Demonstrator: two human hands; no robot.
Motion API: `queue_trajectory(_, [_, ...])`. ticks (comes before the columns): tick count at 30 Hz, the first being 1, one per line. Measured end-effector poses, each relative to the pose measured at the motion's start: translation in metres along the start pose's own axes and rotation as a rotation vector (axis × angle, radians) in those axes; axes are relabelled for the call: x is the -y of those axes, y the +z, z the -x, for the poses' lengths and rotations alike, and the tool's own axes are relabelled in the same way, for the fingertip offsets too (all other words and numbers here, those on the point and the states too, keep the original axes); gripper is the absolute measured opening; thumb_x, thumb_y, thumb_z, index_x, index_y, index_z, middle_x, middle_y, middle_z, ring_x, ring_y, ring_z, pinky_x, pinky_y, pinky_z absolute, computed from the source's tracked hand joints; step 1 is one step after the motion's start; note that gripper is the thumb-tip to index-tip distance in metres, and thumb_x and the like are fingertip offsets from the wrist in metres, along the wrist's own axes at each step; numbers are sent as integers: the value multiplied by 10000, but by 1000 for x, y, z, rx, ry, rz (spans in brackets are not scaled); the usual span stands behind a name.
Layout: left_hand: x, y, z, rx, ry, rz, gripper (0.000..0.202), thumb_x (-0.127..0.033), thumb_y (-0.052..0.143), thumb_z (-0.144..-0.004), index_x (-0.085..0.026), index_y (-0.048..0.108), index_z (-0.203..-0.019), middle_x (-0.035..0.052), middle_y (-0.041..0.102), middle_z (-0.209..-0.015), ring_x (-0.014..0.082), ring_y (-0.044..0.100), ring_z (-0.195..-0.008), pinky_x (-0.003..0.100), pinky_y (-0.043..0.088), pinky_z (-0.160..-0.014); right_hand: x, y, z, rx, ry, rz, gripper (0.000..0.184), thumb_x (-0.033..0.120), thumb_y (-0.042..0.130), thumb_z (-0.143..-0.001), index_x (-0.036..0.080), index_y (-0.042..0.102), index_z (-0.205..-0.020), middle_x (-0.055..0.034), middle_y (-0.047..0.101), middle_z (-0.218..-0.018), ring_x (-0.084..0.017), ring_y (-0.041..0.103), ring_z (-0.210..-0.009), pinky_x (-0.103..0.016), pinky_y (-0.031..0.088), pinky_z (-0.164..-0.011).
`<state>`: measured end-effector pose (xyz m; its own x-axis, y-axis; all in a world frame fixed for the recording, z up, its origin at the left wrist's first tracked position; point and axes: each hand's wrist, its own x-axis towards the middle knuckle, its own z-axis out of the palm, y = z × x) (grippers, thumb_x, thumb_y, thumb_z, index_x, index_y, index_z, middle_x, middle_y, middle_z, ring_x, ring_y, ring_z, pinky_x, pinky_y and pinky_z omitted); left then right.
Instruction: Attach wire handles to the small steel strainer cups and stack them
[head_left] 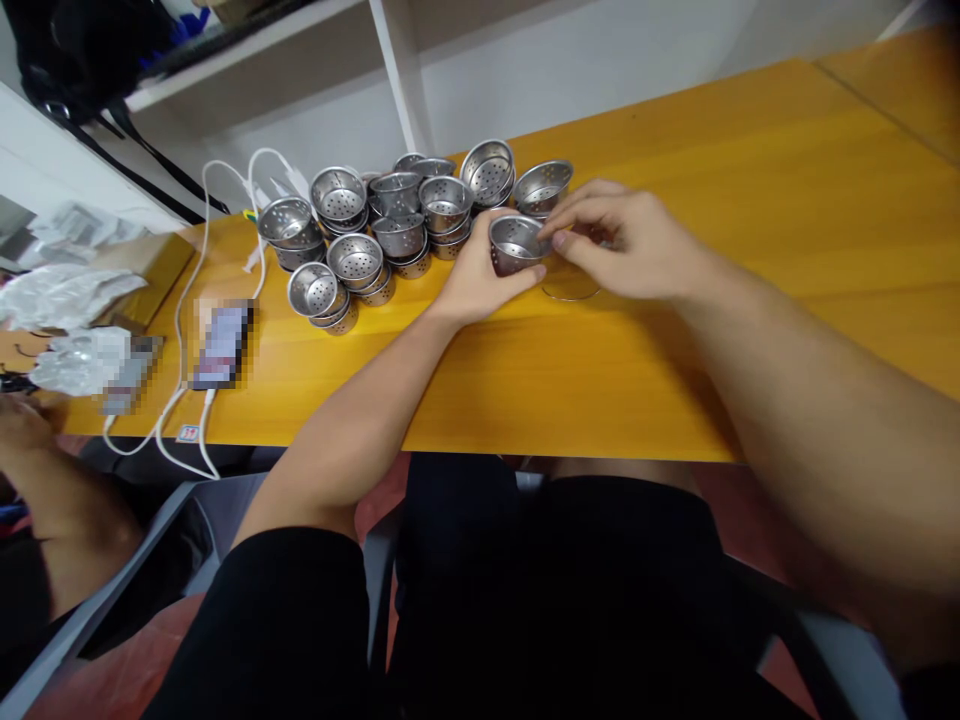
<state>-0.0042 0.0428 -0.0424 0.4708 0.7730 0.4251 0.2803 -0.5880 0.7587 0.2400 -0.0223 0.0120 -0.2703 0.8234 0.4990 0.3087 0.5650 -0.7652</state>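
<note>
My left hand [480, 275] is wrapped round a small perforated steel cup [516, 243], holding it just above the orange table [675, 330]. My right hand [622, 240] reaches in from the right, its fingertips pinched at the cup's rim. Under the right hand lies a thin clear round lid or ring [571, 287] on the table. A cluster of several similar steel cups [390, 225], some stacked, stands just left of and behind my hands.
A phone [223, 345] on a white charging cable [187, 300] lies at the table's left. Crumpled plastic bags [64, 295] and a cardboard box [154, 265] sit farther left. Another person's arm [45, 480] shows at the lower left. A white shelf [300, 60] rises behind.
</note>
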Motion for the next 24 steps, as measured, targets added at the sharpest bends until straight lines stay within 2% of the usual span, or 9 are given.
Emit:
queue_trajectory(3, [4, 1, 0, 9, 16, -25, 845, -661, 892, -1019, -255, 499, -1648, 146, 687, -1576, 364, 691, -1555, 662, 501, -1427, -5, 1, 0, 26, -20, -4, 405, 766, 936, -1004, 363, 917, -1047, -124, 802, -1230, -367, 691, -1146, -628, 624, -1098])
queue_trajectory(8, [5, 2, 2, 30, 34, -24, 853, -642, 888, -1018, -258, 490, -1668, 159, 665, -1623, 377, 672, -1585, 678, 482, -1444, -6, 5, 1, 82, -58, 36, 540, 916, 840, -994, 380, 905, -969, -93, 773, -1214, -383, 740, -1155, -645, 642, -1089])
queue_trajectory(10, [5, 1, 2, 38, 55, -33, 855, -671, 868, -1027, -255, 492, -1673, 172, 651, -1649, 385, 654, -1610, 684, 464, -1454, -3, 6, 1, 114, -63, -7, 543, 930, 859, -969, 388, 904, -955, -101, 763, -1193, -410, 727, -1251, -670, 623, -1165])
queue_trajectory(13, [4, -1, 1, 52, 77, -39, 882, -718, 870, -1013, -252, 506, -1667, 191, 638, -1671, 397, 640, -1630, 684, 459, -1459, 2, 8, 3, 154, -29, -101, 484, 863, 964, -921, 390, 915, -1013, -125, 762, -1191, -439, 680, -1375, -693, 598, -1232])
queue_trajectory(16, [2, -2, 0, 67, 65, -34, 891, -731, 878, -1006, -269, 516, -1677, 179, 646, -1665, 400, 639, -1636, 691, 463, -1459, 7, 9, 6, 141, 31, -148, 506, 802, 1070, -842, 379, 905, -1066, -130, 777, -1235, -432, 686, -1358, -641, 656, -1132])
queue_trajectory(20, [3, 1, -1, 51, 56, -3, 850, -685, 852, -1038, -258, 509, -1689, 174, 664, -1631, 388, 675, -1601, 702, 483, -1448, 13, 7, 7, 72, 54, -84, 581, 832, 1101, -768, 371, 894, -1053, -102, 785, -1374, -388, 723, -1218, -561, 692, -978])
queue_trajectory(24, [4, 5, 0, 27, 44, 19, 929, -706, 861, -1027, -260, 437, -1723, 185, 637, -1667, 374, 679, -1598, 677, 532, -1415, 16, 4, 6, 51, 63, -124, 534, 762, 1148, -733, 385, 861, -979, -94, 787, -1337, -397, 701, -1219, -573, 682, -965])
